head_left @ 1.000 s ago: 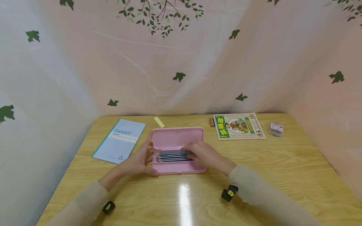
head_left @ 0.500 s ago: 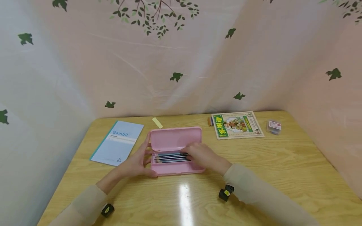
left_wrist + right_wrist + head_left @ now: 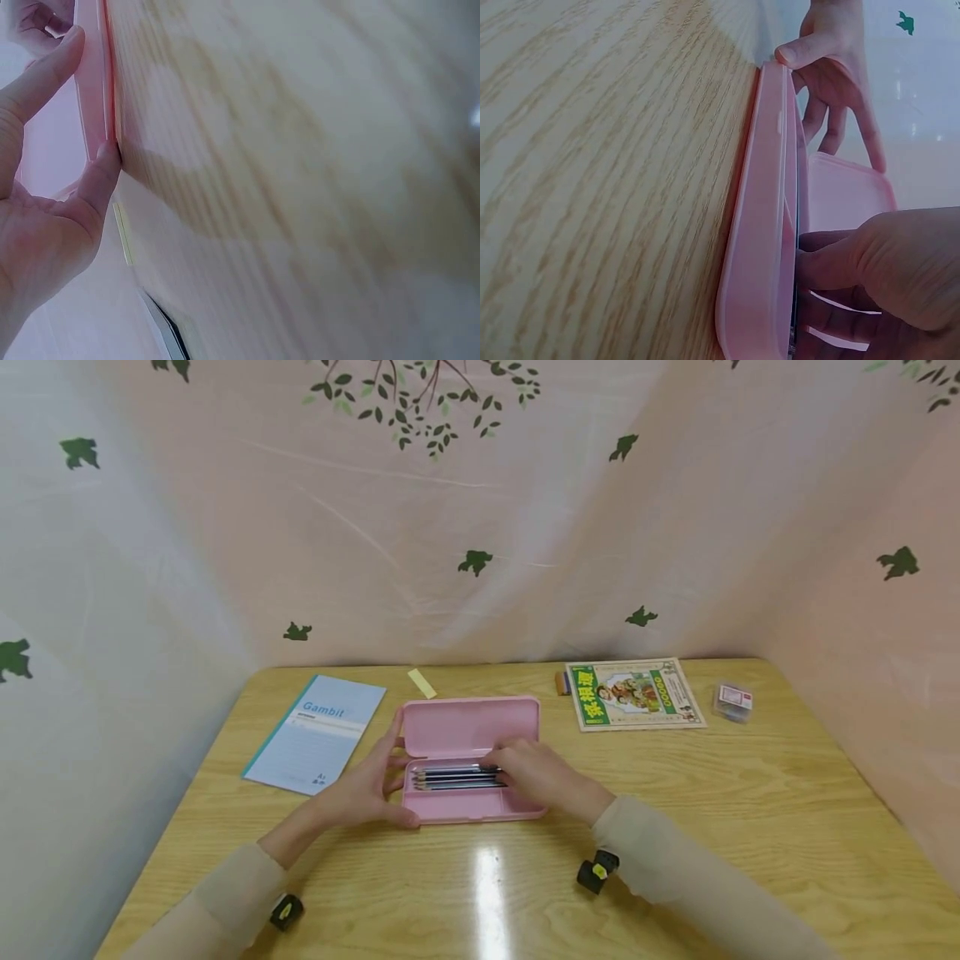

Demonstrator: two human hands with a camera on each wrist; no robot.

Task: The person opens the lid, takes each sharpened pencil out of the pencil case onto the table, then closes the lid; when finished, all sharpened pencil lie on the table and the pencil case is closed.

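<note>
Lying open mid-worktop (image 3: 750, 810), a pink pencil case (image 3: 471, 806) is being held between both hands. Its left end is being gripped by the left hand (image 3: 365, 789), thumb curled at the near corner, fingers up along the lid edge. The right hand (image 3: 542, 774) is being rested in the tray, fingers curled over the dark pencils (image 3: 450, 776); an actual pinch cannot be told. The lid is being kept folded back flat. "Gambit" is being shown on the blue notebook (image 3: 318, 732) at left; a green-bordered booklet (image 3: 633, 693) carries unreadable characters.
</note>
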